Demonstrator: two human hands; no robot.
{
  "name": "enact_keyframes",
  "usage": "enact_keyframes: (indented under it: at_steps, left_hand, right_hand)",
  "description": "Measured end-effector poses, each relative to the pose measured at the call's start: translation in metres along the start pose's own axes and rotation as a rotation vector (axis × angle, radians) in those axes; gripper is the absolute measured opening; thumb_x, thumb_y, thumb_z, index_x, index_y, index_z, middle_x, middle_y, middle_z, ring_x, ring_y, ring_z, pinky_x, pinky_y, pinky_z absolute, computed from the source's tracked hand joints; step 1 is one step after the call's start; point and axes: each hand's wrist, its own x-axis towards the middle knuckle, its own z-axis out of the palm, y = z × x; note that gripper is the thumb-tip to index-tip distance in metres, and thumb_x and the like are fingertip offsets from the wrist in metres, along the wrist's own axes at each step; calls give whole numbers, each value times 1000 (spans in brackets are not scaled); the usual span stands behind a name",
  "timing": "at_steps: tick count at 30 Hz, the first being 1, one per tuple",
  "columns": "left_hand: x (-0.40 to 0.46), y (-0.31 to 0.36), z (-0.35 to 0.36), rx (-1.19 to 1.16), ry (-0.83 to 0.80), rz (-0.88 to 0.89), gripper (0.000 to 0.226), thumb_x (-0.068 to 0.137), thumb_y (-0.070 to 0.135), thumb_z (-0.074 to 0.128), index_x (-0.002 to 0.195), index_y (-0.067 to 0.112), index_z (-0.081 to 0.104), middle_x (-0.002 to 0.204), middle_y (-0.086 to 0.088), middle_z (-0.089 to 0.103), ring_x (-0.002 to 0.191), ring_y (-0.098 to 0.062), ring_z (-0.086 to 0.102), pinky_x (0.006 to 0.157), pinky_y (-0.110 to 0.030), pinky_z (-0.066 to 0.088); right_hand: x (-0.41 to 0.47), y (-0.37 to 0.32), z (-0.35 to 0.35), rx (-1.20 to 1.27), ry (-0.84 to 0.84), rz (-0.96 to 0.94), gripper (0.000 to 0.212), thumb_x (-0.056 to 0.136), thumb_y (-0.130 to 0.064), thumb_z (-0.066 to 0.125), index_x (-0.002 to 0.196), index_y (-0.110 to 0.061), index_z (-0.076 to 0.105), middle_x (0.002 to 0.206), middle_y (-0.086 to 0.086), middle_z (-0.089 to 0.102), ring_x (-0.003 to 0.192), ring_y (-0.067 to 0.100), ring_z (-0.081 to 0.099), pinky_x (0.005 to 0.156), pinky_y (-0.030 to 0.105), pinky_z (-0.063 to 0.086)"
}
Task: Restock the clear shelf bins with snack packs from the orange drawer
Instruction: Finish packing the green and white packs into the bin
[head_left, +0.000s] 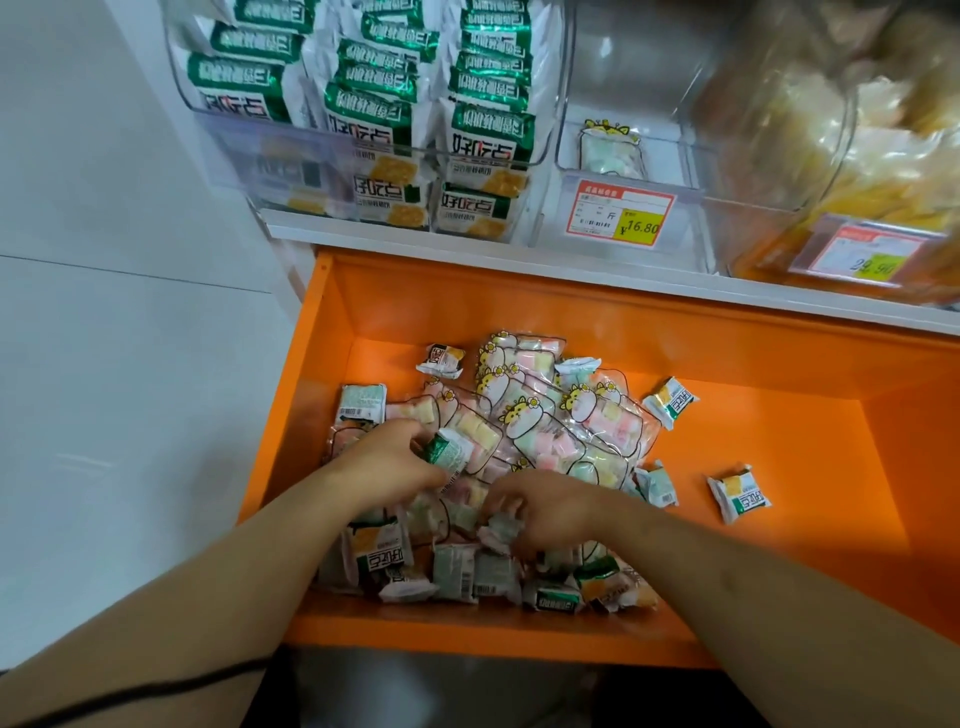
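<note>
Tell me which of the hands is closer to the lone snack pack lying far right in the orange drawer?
Right. The right hand is in the pile, across bare drawer floor from that snack pack. The left hand, gripping a green pack, is farther away.

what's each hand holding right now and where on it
The left hand grips a green-and-white snack pack by its lower end. The right hand has its fingers curled on a small crumpled pack in the orange drawer.
</note>
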Motion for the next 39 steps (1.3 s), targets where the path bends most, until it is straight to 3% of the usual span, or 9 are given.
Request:
enact_keyframes:
  at_steps: [5,10,13,17,22,24,29,34,39]
  left_hand:
    - [-25,26,-13,-94,24,6,57,78,30,82,127,24,53,112,-2,65,90,-22,75,72,-37,65]
    - [-56,63,-32,-100,103,124,46,73,32,89,107,32,58,115,-4,66,92,-23,74,77,-44,65]
    - [-90,94,-43,6,135,237,42,77,40,91,104,36,58,113,9,63,86,-8,68,65,-27,55]
    - [-133,123,-58,-13,107,349,43,67,51,92,96,41,62,109,7,66,91,-14,65,77,-33,53]
    - [-167,126,-80,-151,21,447,41,84,11,85,111,37,68,121,8,72,103,-11,72,92,-34,58]
    - [-174,126,-85,-135,80,471,57,77,14,92,117,44,65,129,20,67,110,0,69,95,-32,59]
    - [-177,135,-91,-125,248,483,70,53,40,93,113,56,62,118,11,74,94,-26,78,90,-56,62]
    - [-176,146,-98,-78,334,478,65,69,20,95,114,55,64,119,7,69,82,-35,77,78,-60,62]
    - [-171,152,-100,-82,287,458,75,67,15,93,117,61,61,135,-2,62,89,-23,78,79,-54,64]
  right_hand:
    - [-35,-13,-45,445,194,60,52,72,-15,85,116,-38,68,121,-3,69,110,23,69,100,48,58]
    - [-99,-43,-90,1176,244,-136,43,88,21,49,118,-2,68,127,29,68,104,40,67,86,46,63]
    - [-139,-66,-102,1357,216,-292,31,94,15,46,119,3,62,128,27,70,113,41,70,86,44,64]
    - [-176,-88,-104,1345,376,-326,27,98,9,60,125,4,60,124,28,71,115,43,71,88,44,64]
    - [-205,-100,-102,1382,415,-418,26,100,7,58,126,9,59,123,26,73,114,40,72,89,46,64]
    - [-206,-103,-106,1360,496,-412,31,96,6,65,126,9,58,120,27,73,103,39,75,76,41,65]
    - [-203,-106,-126,1279,764,-368,48,84,-8,83,124,-1,56,97,23,76,73,33,68,62,38,58]
    - [-197,-102,-146,1102,737,-443,46,81,-30,86,119,-13,68,112,24,73,106,49,68,91,51,48]
    - [-196,-111,-147,832,617,-502,43,86,-6,74,127,-17,64,116,12,74,100,36,71,81,44,51]
